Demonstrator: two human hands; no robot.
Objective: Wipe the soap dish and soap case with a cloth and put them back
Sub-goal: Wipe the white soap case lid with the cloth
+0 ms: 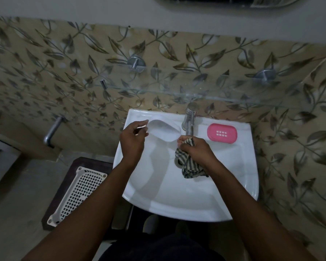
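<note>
A pink soap case (221,133) with a small grid of slots lies on the back right ledge of the white sink (239,178). On the back left ledge is a moulded white soap dish recess (164,129), with nothing in it. My left hand (133,140) hovers just left of that recess, fingers apart and holding nothing. My right hand (198,150) is over the basin below the tap, shut on a bunched grey-and-white striped cloth (188,166) that hangs down over the drain.
A chrome tap (190,119) stands at the sink's back centre. A glass shelf (177,91) on two metal brackets runs above it along the leaf-patterned wall. A white perforated basket (77,193) sits on a dark stool left of the sink. A second wall tap (52,131) is at the left.
</note>
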